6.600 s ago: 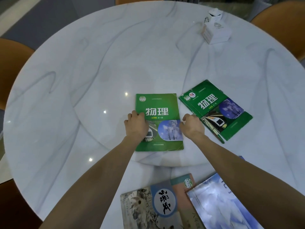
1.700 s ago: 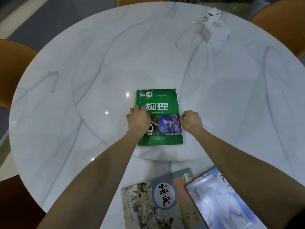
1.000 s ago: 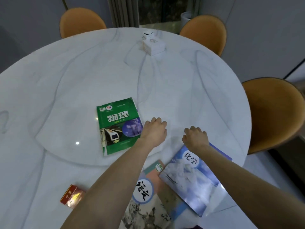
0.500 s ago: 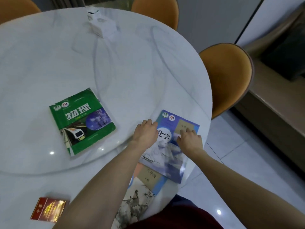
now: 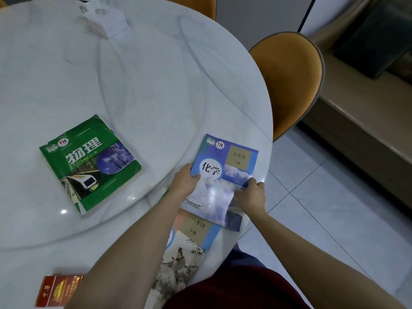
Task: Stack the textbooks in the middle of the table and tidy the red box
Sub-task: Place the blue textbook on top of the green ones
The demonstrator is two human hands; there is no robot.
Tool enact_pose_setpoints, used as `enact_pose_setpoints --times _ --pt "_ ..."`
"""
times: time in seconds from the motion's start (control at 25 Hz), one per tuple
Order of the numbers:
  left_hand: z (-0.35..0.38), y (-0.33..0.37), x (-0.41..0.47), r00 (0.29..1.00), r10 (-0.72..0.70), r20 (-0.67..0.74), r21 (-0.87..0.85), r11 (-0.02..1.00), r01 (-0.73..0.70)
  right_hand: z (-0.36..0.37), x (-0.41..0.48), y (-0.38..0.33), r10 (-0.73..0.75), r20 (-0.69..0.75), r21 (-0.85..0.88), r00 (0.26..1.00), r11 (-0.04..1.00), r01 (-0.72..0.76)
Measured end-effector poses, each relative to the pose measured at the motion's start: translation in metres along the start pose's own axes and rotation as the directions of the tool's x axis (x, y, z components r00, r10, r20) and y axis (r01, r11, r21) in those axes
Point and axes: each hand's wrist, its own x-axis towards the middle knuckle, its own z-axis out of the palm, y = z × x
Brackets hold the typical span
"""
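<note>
A blue textbook (image 5: 225,172) lies at the table's right edge, gripped on both sides: my left hand (image 5: 185,181) holds its left edge, my right hand (image 5: 253,196) its right edge. Its near end overlaps a textbook with an ink-painting cover (image 5: 185,253), partly hidden under my left arm. A stack of green textbooks (image 5: 89,163) rests on the glass turntable (image 5: 156,97) to the left. The red box (image 5: 59,291) lies flat at the near left table edge.
A white tissue box (image 5: 104,21) stands at the far side of the round marble table (image 5: 234,74). An orange chair (image 5: 287,81) sits close to the table's right edge, with tiled floor and a sofa beyond.
After squaring the green stack, both hands moved right to the blue textbook. They shifted from resting on its cover to gripping its two side edges. The view swung right.
</note>
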Motion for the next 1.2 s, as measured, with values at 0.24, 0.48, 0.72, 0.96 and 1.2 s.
enact_pose_setpoints --times 0.24,0.48,0.72,0.96,1.2 --pt "-0.002 -0.010 -0.016 0.985 0.171 -0.009 -0.365 0.917 -0.163 -0.003 -0.001 0.009 0.064 -0.011 0.285 0.998 0.957 -0.058" --pt "-0.023 0.002 -0.024 0.977 0.181 -0.109 -0.565 0.798 -0.211 -0.019 -0.002 -0.012 0.004 0.030 0.566 1.000 0.824 -0.020" --pt "-0.073 0.008 -0.031 0.948 0.105 -0.299 -0.618 0.736 -0.276 -0.035 0.006 -0.082 -0.204 0.052 0.573 0.978 0.808 0.138" --pt "-0.127 -0.015 -0.042 0.880 -0.040 -0.473 -0.596 0.751 -0.286 -0.013 0.001 -0.160 -0.367 0.137 0.549 0.920 0.801 0.238" --pt "-0.176 -0.050 -0.055 0.779 -0.233 -0.582 -0.640 0.723 -0.262 0.028 -0.008 -0.238 -0.504 0.247 0.484 0.828 0.804 0.345"
